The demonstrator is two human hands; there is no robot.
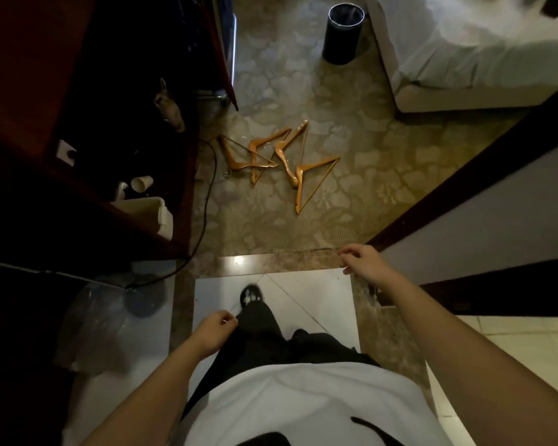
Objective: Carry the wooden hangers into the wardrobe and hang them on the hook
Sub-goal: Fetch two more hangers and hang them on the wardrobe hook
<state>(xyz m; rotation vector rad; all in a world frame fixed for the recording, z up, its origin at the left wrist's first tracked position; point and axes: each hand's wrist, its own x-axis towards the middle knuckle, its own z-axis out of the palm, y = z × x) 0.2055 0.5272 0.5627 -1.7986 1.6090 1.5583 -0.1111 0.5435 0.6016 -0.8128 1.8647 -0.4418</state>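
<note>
Several wooden hangers (281, 159) lie in a loose heap on the patterned carpet ahead of me, some overlapping, their small metal hooks showing. My left hand (214, 331) hangs low beside my dark trouser leg, fingers loosely curled with nothing in them. My right hand (364, 263) is raised further forward over the edge of the tiled floor, fingers loosely bent and empty. Both hands are well short of the hangers. No wardrobe hook is visible.
A dark wooden cabinet (87, 117) with shelves, a paper cup (141, 184) and a white box (149, 214) stands at the left. A black cable (207, 201) runs over the floor. A black bin (343, 33) and a bed (480, 53) are behind. A dark door frame (458, 181) runs along the right.
</note>
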